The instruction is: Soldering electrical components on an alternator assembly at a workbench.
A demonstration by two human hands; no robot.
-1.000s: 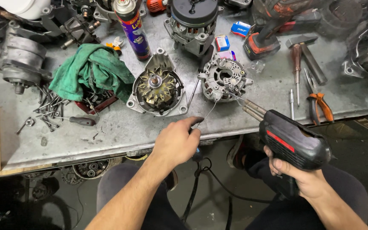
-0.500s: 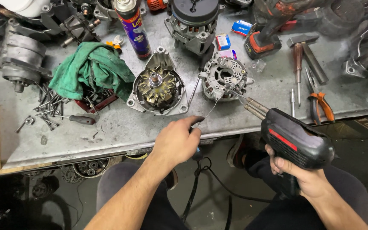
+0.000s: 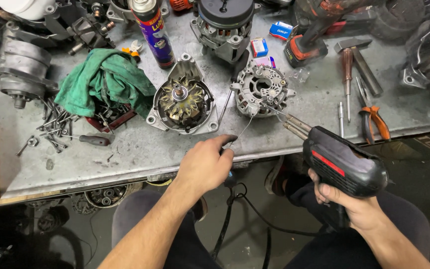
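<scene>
The alternator housing (image 3: 182,102) lies left of the rectifier plate (image 3: 261,89), rag (image 3: 103,79) farther left.

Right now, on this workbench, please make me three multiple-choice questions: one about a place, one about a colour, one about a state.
1. Where does the tip of the soldering gun reach?
A. the cardboard
B. the round grey rectifier part
C. the pliers

2. What colour is the rag?
A. green
B. white
C. yellow

3. How does the right hand stand?
A. flat on the bench
B. open in the air
C. closed around the gun's grip

Answers: 1 B, the twin prongs end at that part's edge. 2 A, the crumpled cloth left of the open alternator housing is green. 3 C, its fingers wrap the grip, while the left hand pinches a thin wire.
</scene>
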